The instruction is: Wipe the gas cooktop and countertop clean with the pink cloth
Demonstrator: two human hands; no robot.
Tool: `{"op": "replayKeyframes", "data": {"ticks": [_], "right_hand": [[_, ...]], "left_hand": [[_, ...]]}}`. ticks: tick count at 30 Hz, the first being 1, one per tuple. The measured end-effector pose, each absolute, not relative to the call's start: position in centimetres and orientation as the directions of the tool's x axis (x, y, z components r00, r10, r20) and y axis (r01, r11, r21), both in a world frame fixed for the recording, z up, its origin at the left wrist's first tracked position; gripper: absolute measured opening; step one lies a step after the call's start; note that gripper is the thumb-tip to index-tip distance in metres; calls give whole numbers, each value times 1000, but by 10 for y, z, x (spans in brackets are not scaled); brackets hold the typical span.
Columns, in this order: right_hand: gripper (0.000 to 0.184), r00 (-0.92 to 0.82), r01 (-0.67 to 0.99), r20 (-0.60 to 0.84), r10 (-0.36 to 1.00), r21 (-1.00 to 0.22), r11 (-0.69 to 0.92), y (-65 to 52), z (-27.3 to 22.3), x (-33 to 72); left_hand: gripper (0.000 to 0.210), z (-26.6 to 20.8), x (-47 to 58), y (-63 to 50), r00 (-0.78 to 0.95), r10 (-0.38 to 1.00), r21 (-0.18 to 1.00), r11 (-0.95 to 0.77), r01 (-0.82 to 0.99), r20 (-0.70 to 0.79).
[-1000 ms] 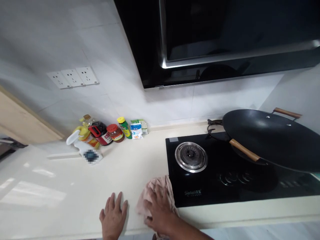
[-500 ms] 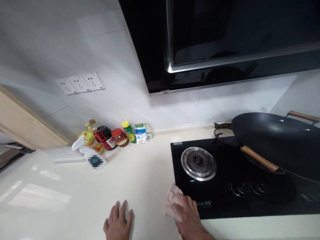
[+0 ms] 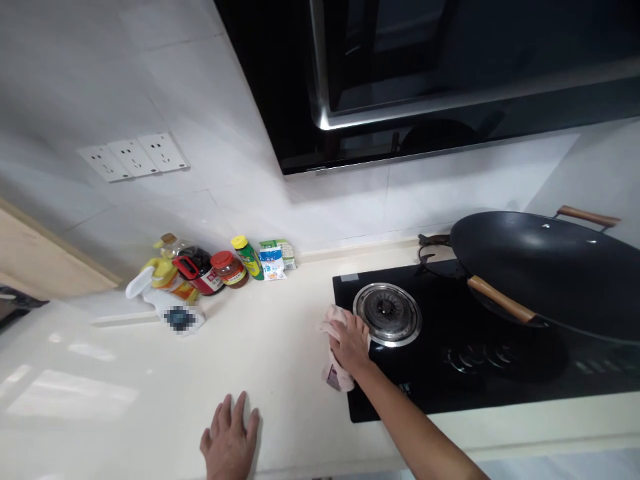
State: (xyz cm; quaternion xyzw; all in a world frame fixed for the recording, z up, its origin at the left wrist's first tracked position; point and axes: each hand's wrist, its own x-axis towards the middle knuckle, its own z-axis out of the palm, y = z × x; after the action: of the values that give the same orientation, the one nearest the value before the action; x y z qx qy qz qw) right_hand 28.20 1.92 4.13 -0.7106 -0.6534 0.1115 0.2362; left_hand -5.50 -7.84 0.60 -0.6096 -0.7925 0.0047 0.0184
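My right hand (image 3: 351,343) presses a pale pink cloth (image 3: 333,327) down at the left edge of the black glass gas stove (image 3: 425,380), its fingers curled over the fabric. Just right of those fingers is the round metal burner (image 3: 387,315). My left hand (image 3: 231,432) lies flat on the white countertop (image 3: 170,400) with its fingers spread, holding nothing.
A large black wok (image 3: 540,267) with wooden handles sits on the stove's right side. Along the wall stand a white spray bottle (image 3: 165,303), a dark sauce bottle (image 3: 203,270), a red-lidded jar (image 3: 229,269), a green bottle (image 3: 249,257) and seasoning packets (image 3: 273,263). A black range hood (image 3: 425,80) hangs above.
My right hand has slid the cloth away from me along the stove's left edge, up beside the burner. My left hand stays on the countertop. The view has shifted slightly.
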Motion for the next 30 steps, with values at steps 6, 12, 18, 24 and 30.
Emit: {"op": "replayKeyframes", "data": {"ticks": [6,12,18,24,30], "right_hand": [[37,-8,891,99,995,-451,52,-56,27,319],[44,125,976,-3,992,-182,-124,-66,45,411],[38,265,949,-7,964,-174,-262,-75,44,400],[26,185,942,1,983,-285,-177,-78,39,334],[32,-9,926,-5,1000,-376,6,-86,42,306]], "left_hand": [[61,8,-54,-78,-259,966,-10,259,966,27],[61,8,-53,-77,-256,966,-14,257,966,27],[60,7,-52,-77,-253,966,7,253,967,61],[62,11,-51,-77,-251,967,41,249,968,47],[68,8,-54,-74,-251,967,63,247,967,54]]}}
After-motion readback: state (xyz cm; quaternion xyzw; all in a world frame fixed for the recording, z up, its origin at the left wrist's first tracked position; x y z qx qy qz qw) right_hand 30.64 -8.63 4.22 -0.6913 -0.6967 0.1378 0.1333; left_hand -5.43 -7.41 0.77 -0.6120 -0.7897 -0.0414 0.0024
